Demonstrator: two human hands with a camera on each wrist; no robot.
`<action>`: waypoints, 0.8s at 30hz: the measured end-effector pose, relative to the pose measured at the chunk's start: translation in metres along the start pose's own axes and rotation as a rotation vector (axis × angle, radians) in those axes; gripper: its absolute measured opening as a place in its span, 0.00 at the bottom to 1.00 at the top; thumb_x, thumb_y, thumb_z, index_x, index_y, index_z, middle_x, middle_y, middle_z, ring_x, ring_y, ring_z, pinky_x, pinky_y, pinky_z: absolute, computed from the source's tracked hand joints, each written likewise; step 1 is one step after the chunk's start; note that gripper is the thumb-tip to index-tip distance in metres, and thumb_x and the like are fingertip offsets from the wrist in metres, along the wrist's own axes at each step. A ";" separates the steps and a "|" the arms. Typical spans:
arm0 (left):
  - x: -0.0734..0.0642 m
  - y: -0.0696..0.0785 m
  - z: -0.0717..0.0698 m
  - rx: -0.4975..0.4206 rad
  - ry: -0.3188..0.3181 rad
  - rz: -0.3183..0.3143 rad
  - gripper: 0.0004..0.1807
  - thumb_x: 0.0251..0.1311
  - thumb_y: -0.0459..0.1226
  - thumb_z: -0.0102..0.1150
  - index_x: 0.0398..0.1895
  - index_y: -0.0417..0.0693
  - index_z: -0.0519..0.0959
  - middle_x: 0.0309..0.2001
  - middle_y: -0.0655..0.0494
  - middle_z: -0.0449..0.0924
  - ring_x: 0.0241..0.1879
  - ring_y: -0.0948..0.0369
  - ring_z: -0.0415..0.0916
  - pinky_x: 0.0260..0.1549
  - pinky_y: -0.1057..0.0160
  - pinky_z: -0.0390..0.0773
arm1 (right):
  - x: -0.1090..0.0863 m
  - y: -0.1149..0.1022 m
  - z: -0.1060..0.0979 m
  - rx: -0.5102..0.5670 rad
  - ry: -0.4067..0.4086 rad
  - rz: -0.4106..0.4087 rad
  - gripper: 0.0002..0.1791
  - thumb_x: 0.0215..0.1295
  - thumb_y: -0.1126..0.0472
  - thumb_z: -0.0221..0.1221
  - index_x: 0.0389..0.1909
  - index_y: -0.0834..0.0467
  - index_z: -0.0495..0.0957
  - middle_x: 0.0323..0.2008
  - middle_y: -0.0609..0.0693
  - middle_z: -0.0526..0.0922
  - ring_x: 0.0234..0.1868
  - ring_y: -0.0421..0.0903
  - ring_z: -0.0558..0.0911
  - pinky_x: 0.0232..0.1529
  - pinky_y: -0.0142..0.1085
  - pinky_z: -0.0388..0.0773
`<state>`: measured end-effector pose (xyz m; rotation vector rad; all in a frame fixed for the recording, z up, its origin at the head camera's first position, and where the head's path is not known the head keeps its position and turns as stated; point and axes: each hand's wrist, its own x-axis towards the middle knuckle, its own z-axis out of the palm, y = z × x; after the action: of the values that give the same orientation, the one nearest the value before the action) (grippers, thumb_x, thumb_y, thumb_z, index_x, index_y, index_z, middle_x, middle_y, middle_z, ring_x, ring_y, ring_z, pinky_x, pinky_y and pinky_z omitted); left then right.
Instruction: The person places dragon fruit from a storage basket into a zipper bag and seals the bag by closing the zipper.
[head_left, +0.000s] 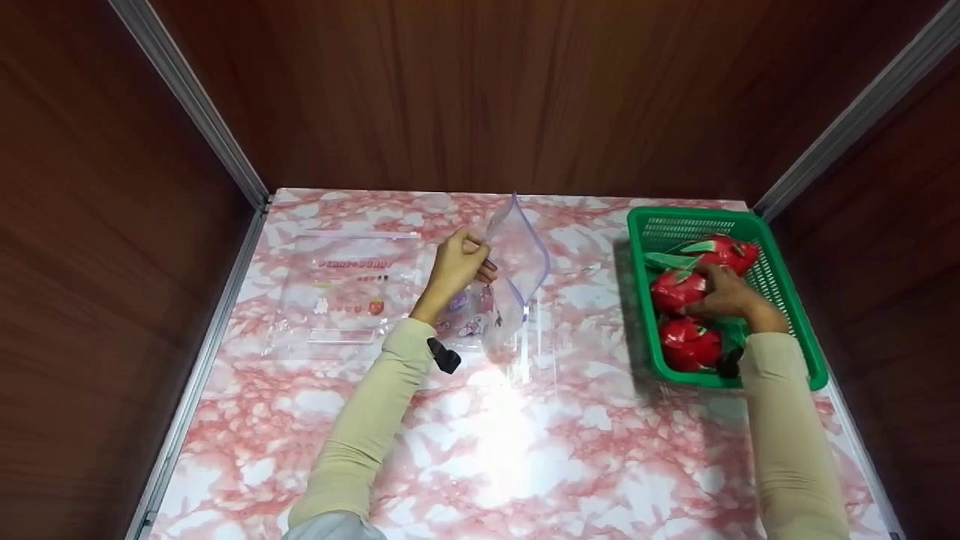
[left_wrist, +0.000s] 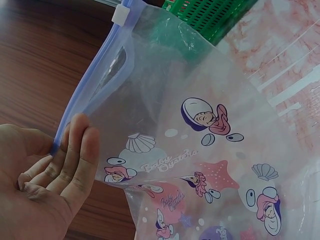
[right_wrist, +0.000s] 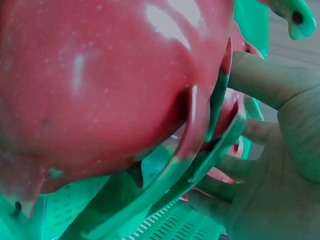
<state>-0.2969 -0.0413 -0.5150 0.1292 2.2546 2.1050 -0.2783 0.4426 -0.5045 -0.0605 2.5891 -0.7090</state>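
Observation:
My left hand (head_left: pixel 460 262) pinches the purple-edged mouth of a clear zip bag (left_wrist: pixel 210 160) between thumb and fingers. The bag's mouth gapes, and its side carries cartoon oysters, shells and a starfish; a white slider (left_wrist: pixel 120 15) sits at one end of the purple strip. Over at the right, my right hand (head_left: pixel 727 294) reaches into a green basket (head_left: pixel 639 315) and grips the middle red dragon fruit (head_left: pixel 673 291), thumb and fingers on its right side. Another dragon fruit (head_left: pixel 690 345) lies nearer, and a third (head_left: pixel 724 253) lies farther back.
A second clear printed bag (head_left: pixel 345 292) lies flat on the table left of my left hand. The red-and-white marbled table (head_left: pixel 600 465) meets brown wood-grain panels (head_left: pixel 450 90) at the back and both sides, with metal posts (head_left: pixel 217 105) at the corners.

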 end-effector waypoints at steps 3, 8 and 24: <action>0.000 0.000 0.000 0.009 0.001 -0.001 0.04 0.74 0.30 0.56 0.46 0.36 0.75 0.25 0.44 0.88 0.19 0.62 0.86 0.24 0.61 0.90 | -0.001 0.000 0.000 0.027 -0.020 -0.005 0.55 0.70 0.53 0.70 0.81 0.73 0.45 0.73 0.79 0.57 0.69 0.75 0.62 0.73 0.74 0.64; 0.000 -0.001 0.000 0.005 0.008 0.002 0.04 0.73 0.29 0.56 0.46 0.36 0.75 0.25 0.44 0.88 0.19 0.62 0.86 0.24 0.61 0.90 | 0.000 0.000 0.000 -0.004 -0.017 -0.013 0.56 0.70 0.50 0.70 0.81 0.75 0.47 0.72 0.80 0.61 0.68 0.75 0.66 0.71 0.73 0.68; 0.002 -0.002 0.001 -0.010 -0.009 -0.004 0.08 0.74 0.30 0.56 0.48 0.30 0.75 0.22 0.48 0.87 0.18 0.62 0.86 0.25 0.60 0.91 | -0.002 0.004 0.000 -0.034 -0.039 0.040 0.59 0.71 0.41 0.67 0.78 0.77 0.45 0.71 0.80 0.60 0.70 0.75 0.64 0.72 0.73 0.67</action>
<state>-0.2984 -0.0401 -0.5170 0.1329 2.2371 2.1092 -0.2757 0.4460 -0.5056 -0.0323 2.5580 -0.6436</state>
